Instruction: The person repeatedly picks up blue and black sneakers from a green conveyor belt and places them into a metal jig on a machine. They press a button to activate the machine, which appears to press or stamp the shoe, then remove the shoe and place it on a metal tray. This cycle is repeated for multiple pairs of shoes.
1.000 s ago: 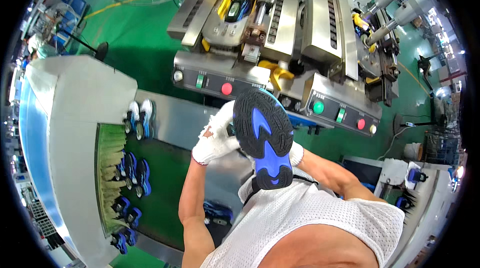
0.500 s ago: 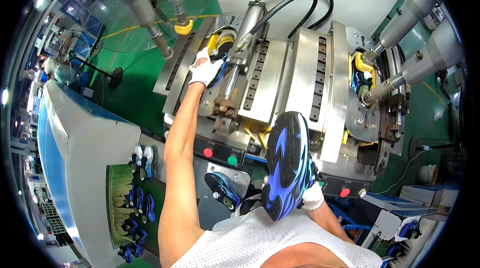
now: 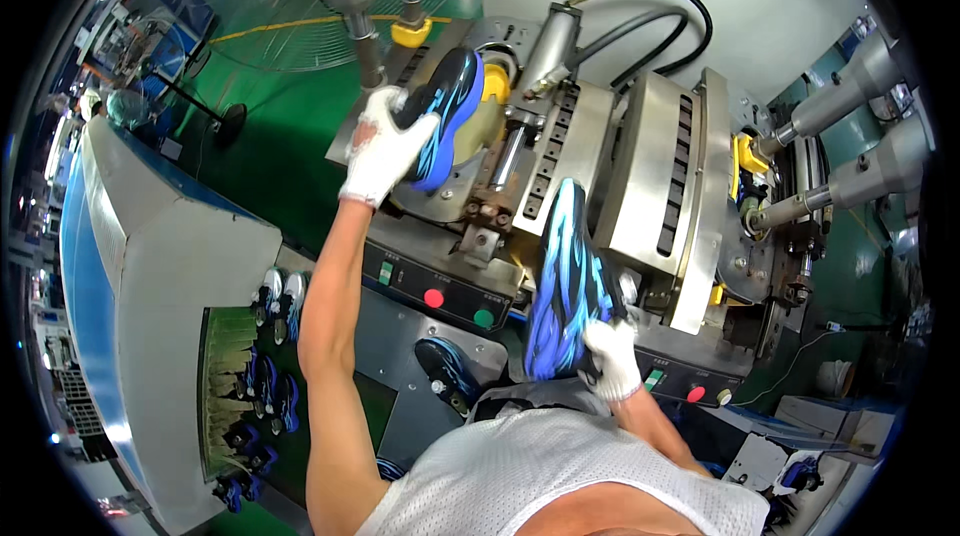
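Observation:
My left hand (image 3: 385,148), in a white glove, grips a black and blue sneaker (image 3: 455,101) with a purple-blue sole. That sneaker is tilted beside the left station of a metal press, next to a yellow pad (image 3: 494,84). A second sneaker (image 3: 566,281), black with light-blue streaks, hangs toe-up in front of the machine. My gloved right hand (image 3: 612,358) is closed around its heel end. Another dark sneaker (image 3: 447,368) lies on the grey metal plate near my waist.
Control panels with red buttons (image 3: 433,298) and green buttons (image 3: 484,318) run along the press's front. Metal cylinders (image 3: 860,181) reach in at right over the right station. Several sneakers (image 3: 265,386) sit on a green-lined rack at left. A wire fan (image 3: 330,6) stands behind.
My left hand has lifted a sneaker up from the left station. The sneaker in my right hand has turned from showing its sole to showing its side. The view has shifted slightly.

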Available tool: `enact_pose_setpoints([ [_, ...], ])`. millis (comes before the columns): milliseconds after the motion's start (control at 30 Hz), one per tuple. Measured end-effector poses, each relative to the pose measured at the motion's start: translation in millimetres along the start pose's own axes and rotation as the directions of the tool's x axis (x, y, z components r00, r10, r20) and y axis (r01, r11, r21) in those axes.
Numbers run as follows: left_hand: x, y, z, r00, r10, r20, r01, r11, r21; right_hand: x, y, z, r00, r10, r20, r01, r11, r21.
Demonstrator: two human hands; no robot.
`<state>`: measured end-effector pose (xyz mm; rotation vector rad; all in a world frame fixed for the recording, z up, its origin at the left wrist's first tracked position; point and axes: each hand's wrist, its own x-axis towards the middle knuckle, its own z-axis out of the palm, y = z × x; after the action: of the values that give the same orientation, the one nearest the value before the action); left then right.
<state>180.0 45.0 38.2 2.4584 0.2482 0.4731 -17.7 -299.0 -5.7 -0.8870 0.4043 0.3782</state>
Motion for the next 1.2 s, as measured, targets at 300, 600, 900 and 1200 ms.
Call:
enact_pose_setpoints([
  [300, -275, -108, -81, 0.909, -0.402, -0.108, 0.378, 0.907, -0.187, 241, -1, 210, 0.967, 0.119, 0.224, -0.111, 0.993, -0.047],
  [600, -494, -158, -34, 0.477, -0.856, -0.2, 0.879, 0.465, 0.105, 551, 34, 110, 0.828, -0.547, 0.12, -0.015, -0.235, -0.972],
  [900, -619, -137, 87, 0.097, -0.956, -0.277, 0.964, 0.16, -0.213, 431, 25, 204, 0.97, -0.193, 0.147, 0.187, 0.212, -0.959],
  [1200, -620, -142, 82, 0.261, -0.875, -0.408, 0.9, 0.373, -0.224, 82, 126, 135, 0.504, -0.155, 0.85, 0.837, -0.155, -0.525],
])
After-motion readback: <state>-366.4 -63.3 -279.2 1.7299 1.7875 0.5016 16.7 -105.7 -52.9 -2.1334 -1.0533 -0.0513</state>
